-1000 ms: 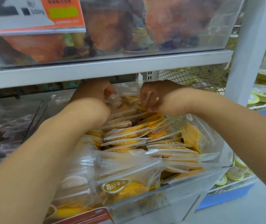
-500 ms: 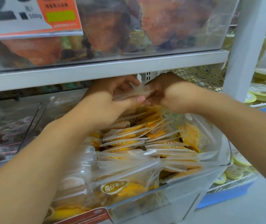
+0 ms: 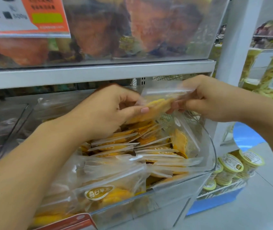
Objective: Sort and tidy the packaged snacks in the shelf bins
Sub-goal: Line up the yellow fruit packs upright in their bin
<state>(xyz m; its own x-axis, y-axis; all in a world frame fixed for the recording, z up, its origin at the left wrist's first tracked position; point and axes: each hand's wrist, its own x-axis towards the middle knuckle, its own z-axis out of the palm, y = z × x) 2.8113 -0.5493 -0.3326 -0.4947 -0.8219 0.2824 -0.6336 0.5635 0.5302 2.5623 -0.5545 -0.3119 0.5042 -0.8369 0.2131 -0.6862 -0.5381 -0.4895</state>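
Clear plastic is all I have to work with from the head camera, my only view: a transparent bin (image 3: 205, 143) on the lower shelf, packed with yellow dried-fruit packets (image 3: 115, 145) standing in rough rows.

My left hand (image 3: 109, 110) and right hand (image 3: 204, 98) are both raised over the back of that bin, under the grey shelf edge (image 3: 99, 73). Between them I hold one snack packet (image 3: 159, 103) up in the air, clear of the stack below. The left thumb and fingers pinch its near-left end; the right fingers curl round its far-right end. Neither hand is slack.

I judge this as the middle of a sorting step: one packet picked out and being squared up before it goes back in line. The next move calls for turning it to match its neighbours and slotting it edge-down into a gap at the back, without dragging the loose packets beside it out of row.

The packet's long axis runs roughly left to right between my hands, the right end a little higher than the left. Motion blur hides which face is toward me.
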